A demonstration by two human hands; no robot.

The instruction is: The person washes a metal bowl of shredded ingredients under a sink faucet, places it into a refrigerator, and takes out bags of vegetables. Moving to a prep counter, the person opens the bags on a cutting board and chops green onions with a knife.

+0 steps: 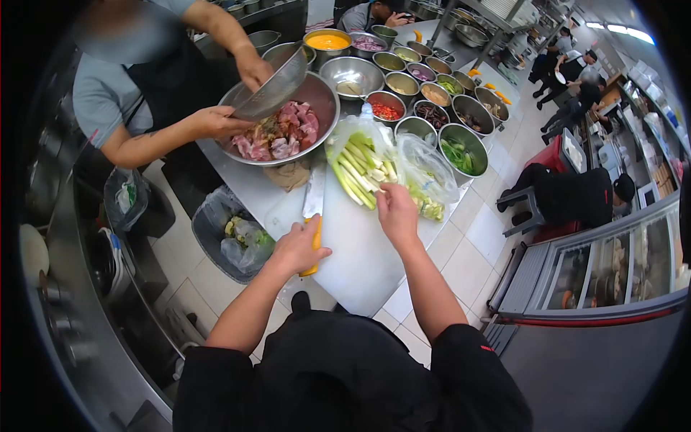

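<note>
My left hand (297, 247) grips the yellow handle of a cleaver (314, 196) whose broad blade lies flat on the white cutting board (360, 252). My right hand (395, 209) reaches to a bundle of pale green leek stalks (360, 167) lying at the far end of the board, fingers closed on one stalk's end. A clear plastic bag (426, 173) with cut greens lies just right of the stalks.
A co-worker at the upper left holds a strainer (272, 88) over a big steel bowl of raw meat (284, 133). Several steel bowls of ingredients (425, 93) fill the counter beyond. A lined bin (234, 234) stands on the floor at left. A display case (597, 266) is at right.
</note>
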